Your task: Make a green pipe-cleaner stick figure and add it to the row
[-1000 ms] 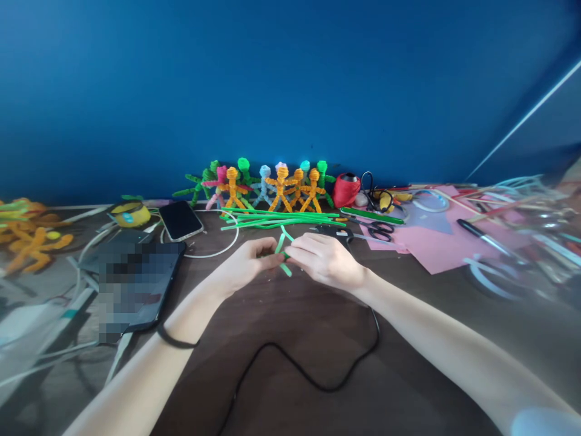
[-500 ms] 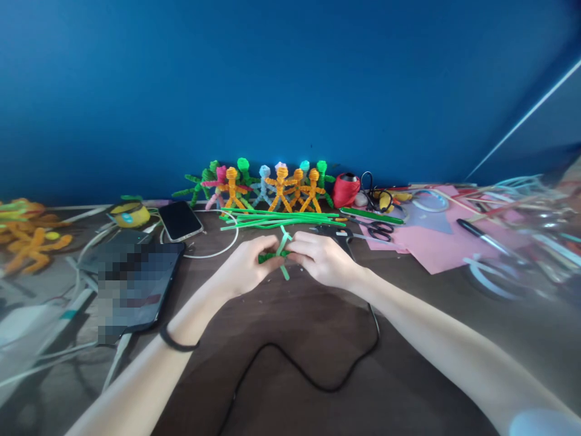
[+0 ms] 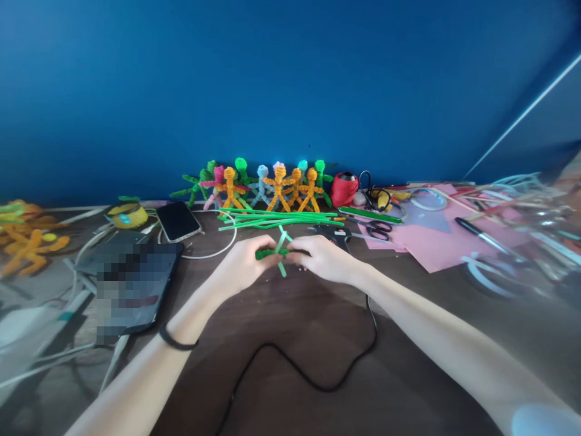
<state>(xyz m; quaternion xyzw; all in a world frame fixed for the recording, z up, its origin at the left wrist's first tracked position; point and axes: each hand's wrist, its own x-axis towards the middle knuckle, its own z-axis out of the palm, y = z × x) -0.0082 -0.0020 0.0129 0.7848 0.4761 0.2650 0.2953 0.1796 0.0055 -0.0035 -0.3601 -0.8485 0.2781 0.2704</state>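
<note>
My left hand (image 3: 242,266) and my right hand (image 3: 324,259) meet over the dark wooden table, fingers pinched together. Between them they hold a small bent piece of green pipe cleaner (image 3: 278,251), with a darker green stub poking left and a light green strand crossing it. Just behind lies a loose bundle of green pipe cleaners (image 3: 276,219). A row of pipe-cleaner figures (image 3: 267,186) in orange, green, pink and pale blue stands against the blue wall.
A phone (image 3: 178,220) and a dark tablet (image 3: 131,284) lie at the left, with white cables. A black cable (image 3: 308,369) loops across the table near me. Scissors (image 3: 376,229), a red spool (image 3: 344,189), pink paper (image 3: 436,245) and orange figures (image 3: 27,242) clutter both sides.
A darker green stub has come into view between my fingers, and both hands have shifted slightly while turning the piece. Nothing else on the table has moved.
</note>
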